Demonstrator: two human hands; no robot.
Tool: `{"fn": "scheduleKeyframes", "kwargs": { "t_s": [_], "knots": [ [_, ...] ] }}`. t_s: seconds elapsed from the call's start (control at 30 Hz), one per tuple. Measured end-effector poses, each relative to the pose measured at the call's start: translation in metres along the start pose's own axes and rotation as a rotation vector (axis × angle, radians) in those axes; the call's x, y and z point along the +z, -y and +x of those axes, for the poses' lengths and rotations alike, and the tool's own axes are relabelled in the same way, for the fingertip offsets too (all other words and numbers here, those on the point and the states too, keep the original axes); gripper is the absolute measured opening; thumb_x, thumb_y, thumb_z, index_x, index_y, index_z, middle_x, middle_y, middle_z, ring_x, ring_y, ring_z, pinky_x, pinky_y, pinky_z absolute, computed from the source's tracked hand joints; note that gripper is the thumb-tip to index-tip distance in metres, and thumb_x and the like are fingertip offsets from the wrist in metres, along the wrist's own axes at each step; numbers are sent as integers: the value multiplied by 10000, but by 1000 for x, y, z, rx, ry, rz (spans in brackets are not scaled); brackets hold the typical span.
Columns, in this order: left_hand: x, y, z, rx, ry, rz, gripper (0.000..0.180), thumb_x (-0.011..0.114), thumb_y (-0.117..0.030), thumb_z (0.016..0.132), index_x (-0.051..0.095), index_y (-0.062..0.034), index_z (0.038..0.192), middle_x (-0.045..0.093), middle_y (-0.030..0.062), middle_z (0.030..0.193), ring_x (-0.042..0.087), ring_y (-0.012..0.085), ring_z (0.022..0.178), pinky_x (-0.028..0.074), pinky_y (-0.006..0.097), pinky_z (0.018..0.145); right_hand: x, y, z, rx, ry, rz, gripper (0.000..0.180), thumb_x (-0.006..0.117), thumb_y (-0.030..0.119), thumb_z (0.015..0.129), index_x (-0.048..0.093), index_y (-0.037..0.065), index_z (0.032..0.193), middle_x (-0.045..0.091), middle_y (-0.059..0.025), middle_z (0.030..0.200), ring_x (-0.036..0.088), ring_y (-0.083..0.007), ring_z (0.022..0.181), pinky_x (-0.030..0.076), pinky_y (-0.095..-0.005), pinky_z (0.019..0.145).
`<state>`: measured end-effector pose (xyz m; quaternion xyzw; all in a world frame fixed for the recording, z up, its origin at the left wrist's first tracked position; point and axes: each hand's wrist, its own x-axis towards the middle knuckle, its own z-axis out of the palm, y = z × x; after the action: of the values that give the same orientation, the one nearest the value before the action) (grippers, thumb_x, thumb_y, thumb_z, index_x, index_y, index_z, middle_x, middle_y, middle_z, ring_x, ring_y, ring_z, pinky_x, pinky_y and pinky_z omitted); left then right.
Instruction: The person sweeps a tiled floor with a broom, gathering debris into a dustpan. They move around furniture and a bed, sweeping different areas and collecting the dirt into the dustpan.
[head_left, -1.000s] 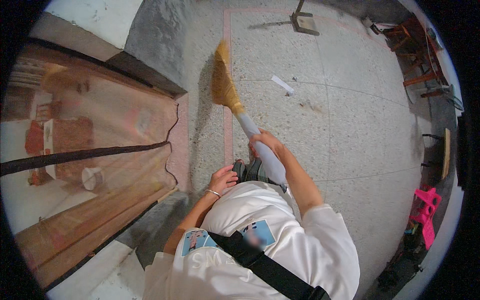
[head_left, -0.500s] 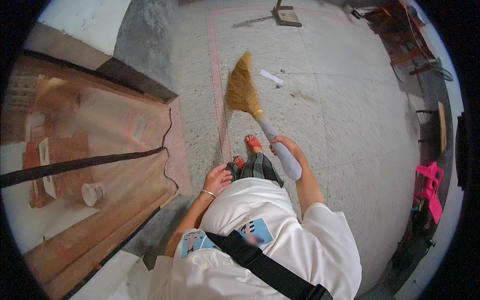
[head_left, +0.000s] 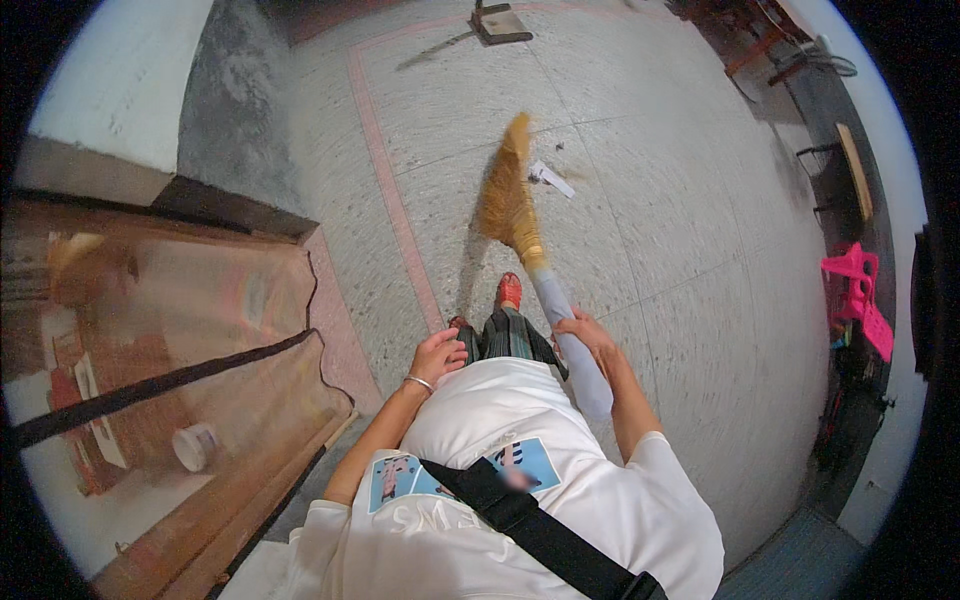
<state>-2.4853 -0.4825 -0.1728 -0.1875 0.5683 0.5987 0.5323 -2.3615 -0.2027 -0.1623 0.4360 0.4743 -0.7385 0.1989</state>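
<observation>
My right hand (head_left: 592, 335) is closed around the grey handle of a straw broom (head_left: 511, 205), below its yellow binding. The handle slants up and left, ending in a rounded butt beside my shirt. The straw head fans out ahead of my feet, with its tip beside a white paper strip (head_left: 553, 179) and some dark bits of litter on the floor. My left hand (head_left: 440, 358) hangs by my left thigh, fingers loosely bent and nothing in them. A white bracelet circles that wrist.
A dustpan (head_left: 503, 26) with a long handle stands at the far end of the speckled floor (head_left: 640, 230). Bright pink plastic stools (head_left: 858, 300) and dark furniture line the right wall. On the left are a wall corner (head_left: 245, 200) and a sheer brown mesh curtain (head_left: 200, 270).
The broom head has shifted right, closer to the paper strip, and the strip now lies partly by its edge. I have stepped forward, and the view has turned slightly. Both hands keep their hold.
</observation>
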Motion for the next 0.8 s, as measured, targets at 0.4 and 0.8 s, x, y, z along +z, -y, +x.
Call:
{"fn": "scheduleKeyframes", "kwargs": {
  "t_s": [0.4, 0.8],
  "knots": [
    [71, -41, 43, -50, 24, 159, 418, 557, -169, 798, 448, -47, 1182, 567, 61, 921, 576, 143, 791, 489, 260, 681, -83, -9, -1, -58, 141, -345, 689, 664, 139, 562, 448, 76, 1213, 593, -53, 811, 557, -156, 714, 449, -279, 671],
    [148, -94, 93, -58, 94, 280, 404, 514, -149, 832, 414, -36, 1207, 573, 87, 982, 585, 153, 801, 500, 252, 672, -199, 36, 1, -41, -106, -347, 717, 649, 117, 549, 432, 100, 1232, 571, -63, 845, 550, -160, 688, 449, -271, 657]
  ]
}}
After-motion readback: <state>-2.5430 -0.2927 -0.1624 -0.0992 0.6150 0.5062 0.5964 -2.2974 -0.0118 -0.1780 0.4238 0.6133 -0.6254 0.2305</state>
